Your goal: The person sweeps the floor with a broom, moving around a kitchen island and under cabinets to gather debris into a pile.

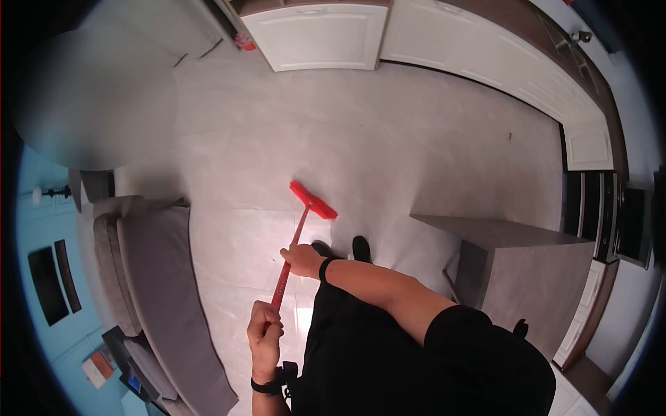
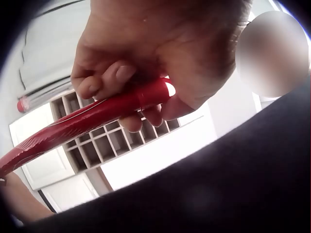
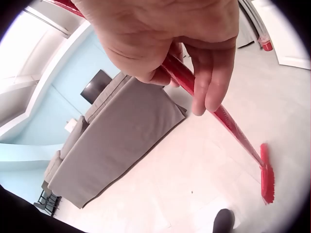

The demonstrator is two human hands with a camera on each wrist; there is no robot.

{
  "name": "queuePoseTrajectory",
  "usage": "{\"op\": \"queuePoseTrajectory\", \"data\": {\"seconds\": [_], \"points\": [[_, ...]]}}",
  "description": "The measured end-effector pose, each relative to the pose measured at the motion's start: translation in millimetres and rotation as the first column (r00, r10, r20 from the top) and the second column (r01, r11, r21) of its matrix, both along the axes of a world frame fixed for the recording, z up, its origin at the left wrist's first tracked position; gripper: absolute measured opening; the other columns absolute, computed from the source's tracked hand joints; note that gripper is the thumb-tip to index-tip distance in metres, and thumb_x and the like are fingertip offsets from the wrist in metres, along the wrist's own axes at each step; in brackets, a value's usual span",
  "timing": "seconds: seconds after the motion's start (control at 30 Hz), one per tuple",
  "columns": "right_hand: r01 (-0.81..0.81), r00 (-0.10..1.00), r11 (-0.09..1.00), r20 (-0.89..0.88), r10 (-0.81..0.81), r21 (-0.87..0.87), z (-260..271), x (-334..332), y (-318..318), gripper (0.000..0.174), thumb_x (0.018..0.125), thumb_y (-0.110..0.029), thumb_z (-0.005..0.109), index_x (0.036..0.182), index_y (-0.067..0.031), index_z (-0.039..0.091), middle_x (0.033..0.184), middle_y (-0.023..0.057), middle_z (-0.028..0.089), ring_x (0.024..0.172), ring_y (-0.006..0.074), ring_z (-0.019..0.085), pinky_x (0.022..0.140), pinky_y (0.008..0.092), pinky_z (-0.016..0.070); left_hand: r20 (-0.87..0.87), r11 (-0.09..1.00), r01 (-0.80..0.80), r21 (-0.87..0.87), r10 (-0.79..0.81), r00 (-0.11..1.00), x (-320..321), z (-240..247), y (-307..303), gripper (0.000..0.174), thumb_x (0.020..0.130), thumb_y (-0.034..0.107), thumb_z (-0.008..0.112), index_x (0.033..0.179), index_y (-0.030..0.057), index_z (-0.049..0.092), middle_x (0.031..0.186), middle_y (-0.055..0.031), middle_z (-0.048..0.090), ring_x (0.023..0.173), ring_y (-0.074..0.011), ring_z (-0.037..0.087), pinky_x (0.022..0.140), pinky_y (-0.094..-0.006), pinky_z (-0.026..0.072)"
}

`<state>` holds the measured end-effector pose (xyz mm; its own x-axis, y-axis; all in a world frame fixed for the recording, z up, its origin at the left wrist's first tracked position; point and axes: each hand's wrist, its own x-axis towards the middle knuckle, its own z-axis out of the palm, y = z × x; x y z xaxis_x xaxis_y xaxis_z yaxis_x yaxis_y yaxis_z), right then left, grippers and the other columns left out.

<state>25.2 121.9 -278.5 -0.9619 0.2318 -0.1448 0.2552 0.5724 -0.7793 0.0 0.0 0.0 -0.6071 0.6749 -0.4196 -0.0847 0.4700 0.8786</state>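
A red broom head rests on the pale floor in front of the person's dark shoes; in the right wrist view the broom head is at the lower right. Its red handle slants down to the left. The left hand grips the handle at its top end; the left wrist view shows this hand with fingers curled round the red tube. Lower down, the right hand holds the handle; in the right wrist view the right hand has thumb and fingers around it.
On the left stands a grey covered sofa. White cabinets line the far side and curve right. A grey island stands to the right of the person. A small dark speck lies on the floor.
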Motion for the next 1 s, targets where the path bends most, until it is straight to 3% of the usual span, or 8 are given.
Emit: {"op": "queuePoseTrajectory", "data": {"seconds": [0.07,0.1,0.2,0.4,0.6,0.67,0.83,1.0], "points": [[-0.04,0.997,0.999,-0.065,0.041,0.017,7,-8,9,0.021,0.082,-0.023,0.068,0.09,-0.0052,0.061,0.075,0.0164,0.063,0.074,0.0357,0.066,0.066,0.0483,0.0524,0.007,0.995,-0.098,-0.018,0.098,0.995,-2,7,6,0.014,0.072,-0.008,0.045,0.077,0.0039,0.047,0.088,-0.0048,0.047,0.076,-0.0138,0.043,0.067,-0.0242,0.0369],[-0.008,0.999,0.977,0.054,-0.004,0.213,-15,66,80,0.023,0.08,-0.025,0.07,0.089,-0.0056,0.061,0.074,0.0161,0.063,0.074,0.036,0.066,0.066,0.0489,0.0519,0.182,0.981,-0.101,0.168,0.07,0.981,22,-44,28,0.014,0.072,-0.008,0.045,0.077,0.0039,0.047,0.088,-0.0048,0.047,0.076,-0.0138,0.043,0.067,-0.0242,0.0369],[-0.044,0.998,0.998,0.045,0.043,0.033,40,-8,9,0.029,0.075,-0.029,0.076,0.088,-0.0062,0.062,0.073,0.0167,0.063,0.074,0.0378,0.066,0.067,0.05,0.0519,0.049,0.99,-0.054,0.134,0.048,0.998,-32,30,-27,0.017,0.071,-0.011,0.045,0.078,0.0039,0.047,0.087,-0.0044,0.046,0.077,-0.012,0.043,0.066,-0.0241,0.0361],[-0.1,0.995,0.995,0.009,0.1,-0.005,54,0,46,0.029,0.078,-0.025,0.076,0.097,-0.0072,0.065,0.085,0.0125,0.07,0.078,0.032,0.069,0.069,0.0412,0.0544,-0.01,0.921,0.148,0.36,-0.154,0.988,-63,30,-27,0.018,0.075,-0.01,0.051,0.084,0.0047,0.046,0.087,-0.0039,0.045,0.073,-0.0114,0.043,0.065,-0.0238,0.0365],[-0.089,0.994,0.979,0.048,0.099,-0.185,95,6,60,0.032,0.076,-0.012,0.078,0.104,-0.0065,0.064,0.08,0.0105,0.069,0.073,0.0237,0.07,0.066,0.0341,0.0549,-0.23,0.826,0.284,0.486,-0.192,0.954,-72,36,-9,0.018,0.074,0.004,0.065,0.087,0.0065,0.053,0.08,-0.0076,0.054,0.073,-0.0292,0.057,0.064,-0.0395,0.0427],[0.04,0.994,0.93,0.113,0.002,-0.366,126,7,55,0.037,0.078,-0.014,0.081,0.109,-0.0066,0.062,0.076,0.0064,0.065,0.07,0.0155,0.066,0.065,0.0308,0.0533,-0.256,0.818,0.267,0.51,-0.152,0.955,-67,47,-8,0.017,0.074,0.001,0.063,0.087,0.0067,0.053,0.082,-0.007,0.053,0.072,-0.0272,0.054,0.066,-0.0384,0.0416],[-0.05,0.967,0.861,0.19,0.168,-0.506,111,8,49,0.041,0.081,-0.014,0.081,0.115,-0.007,0.06,0.081,0.0055,0.065,0.074,0.0128,0.065,0.067,0.0286,0.0535,-0.338,0.831,0.213,0.513,-0.032,0.941,-47,59,-19,0.015,0.073,0.001,0.063,0.083,0.0075,0.053,0.082,-0.0061,0.051,0.071,-0.0263,0.05,0.068,-0.0386,0.0378],[-0.01,0.843,0.54,0.284,0.458,-0.842,146,-21,20,0.037,0.097,-0.009,0.059,0.133,-0.004,0.052,0.101,0.0149,0.07,0.086,0.0186,0.069,0.076,0.0321,0.058,-0.398,0.904,0.027,0.426,0.16,0.903,-15,91,-52,0.014,0.071,0.009,0.064,0.074,0.0062,0.05,0.07,-0.0092,0.05,0.066,-0.0311,0.051,0.062,-0.0412,0.0393]]}}
